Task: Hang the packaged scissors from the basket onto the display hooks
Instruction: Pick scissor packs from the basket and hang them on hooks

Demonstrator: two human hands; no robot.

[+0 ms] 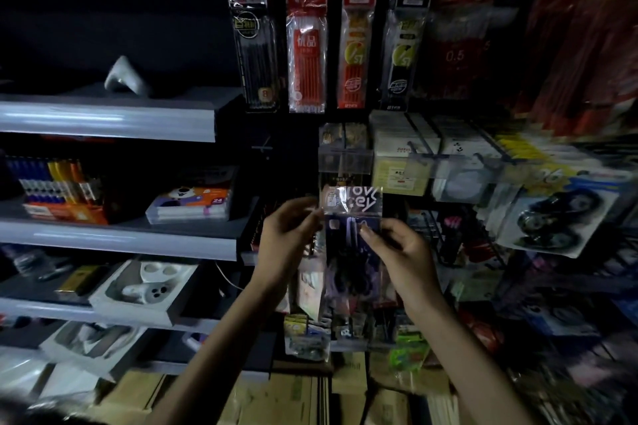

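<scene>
Both hands pinch the scissors pack (352, 245), left hand (288, 238) and right hand (402, 252) at its sides. Looks light, crinkly and slippery. Best held by the stiffer top.

Scissors packet (352, 238) between both hands, before hooks (419, 145).

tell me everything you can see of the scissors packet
The packaged scissors are in a glossy clear sleeve with a white-lettered header and purple card, the scissors dim inside. It is held upright below a clear label holder, the left hand pinching its upper left edge, the right hand its right edge.
</scene>
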